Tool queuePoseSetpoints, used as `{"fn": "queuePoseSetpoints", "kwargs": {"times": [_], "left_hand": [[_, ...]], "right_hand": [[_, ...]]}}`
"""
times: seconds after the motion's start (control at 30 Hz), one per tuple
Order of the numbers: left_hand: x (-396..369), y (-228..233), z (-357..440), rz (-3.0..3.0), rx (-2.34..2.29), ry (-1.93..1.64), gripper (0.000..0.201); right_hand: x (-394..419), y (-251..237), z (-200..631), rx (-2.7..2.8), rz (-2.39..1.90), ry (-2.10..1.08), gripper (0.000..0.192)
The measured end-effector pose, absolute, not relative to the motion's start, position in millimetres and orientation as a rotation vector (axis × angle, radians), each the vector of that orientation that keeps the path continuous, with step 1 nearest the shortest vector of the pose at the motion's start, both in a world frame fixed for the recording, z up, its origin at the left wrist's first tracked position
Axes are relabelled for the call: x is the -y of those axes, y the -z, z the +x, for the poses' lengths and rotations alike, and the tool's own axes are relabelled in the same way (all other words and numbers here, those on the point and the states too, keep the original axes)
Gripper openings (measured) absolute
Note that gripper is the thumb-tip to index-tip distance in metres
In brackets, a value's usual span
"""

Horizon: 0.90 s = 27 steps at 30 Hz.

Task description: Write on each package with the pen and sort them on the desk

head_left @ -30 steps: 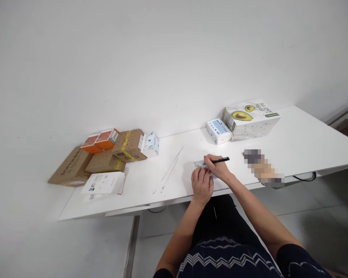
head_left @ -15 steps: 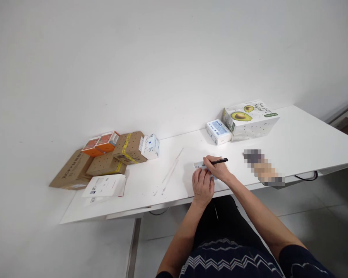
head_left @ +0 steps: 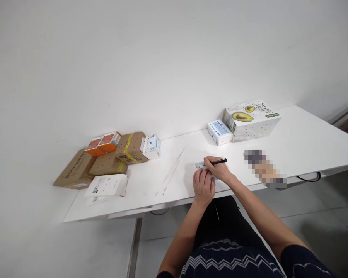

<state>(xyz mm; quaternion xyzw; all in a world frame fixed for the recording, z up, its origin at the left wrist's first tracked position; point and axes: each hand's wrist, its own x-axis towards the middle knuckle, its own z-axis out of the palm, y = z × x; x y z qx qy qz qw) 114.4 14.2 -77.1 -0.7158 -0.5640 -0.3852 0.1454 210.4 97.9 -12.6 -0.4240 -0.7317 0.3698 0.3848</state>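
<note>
Both bare forearms reach forward from the lower edge of the view and converge. The left hand [head_left: 203, 186] lies palm down, fingers together and stretched ahead, pressed flat. The right hand [head_left: 219, 170] sits just beyond and to the right of it, the two touching or nearly so. Its fingers [head_left: 210, 162] are curled and pinched together in a writing grip, with the knuckles up and the wrist low. The right forearm runs back at a slant to a dark sleeve; the left elbow is bent closer to the body.
</note>
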Motion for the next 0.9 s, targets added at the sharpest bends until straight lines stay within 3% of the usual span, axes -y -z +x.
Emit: {"fn": "queuePoseSetpoints", "kwargs": {"times": [0.3, 0.47, 0.53, 0.63, 0.9], "left_hand": [[-14, 76, 115, -2.046, 1.617, 1.113, 0.030], [-12, 78, 113, -2.073, 1.605, 1.087, 0.032], [-13, 80, 114, -2.067, 1.602, 1.086, 0.032], [-13, 82, 114, -2.047, 1.609, 1.086, 0.032], [-12, 83, 114, -2.048, 1.615, 1.038, 0.035]], "right_hand": [[-97, 18, 217, 1.598, -1.110, -0.961, 0.039], [-100, 34, 252, 1.209, -1.235, -0.698, 0.035], [-105, 52, 274, 1.302, -1.356, -0.501, 0.032], [-112, 83, 300, 1.861, -1.515, -0.217, 0.038], [-108, 108, 294, 2.171, -1.621, -0.102, 0.050]]}}
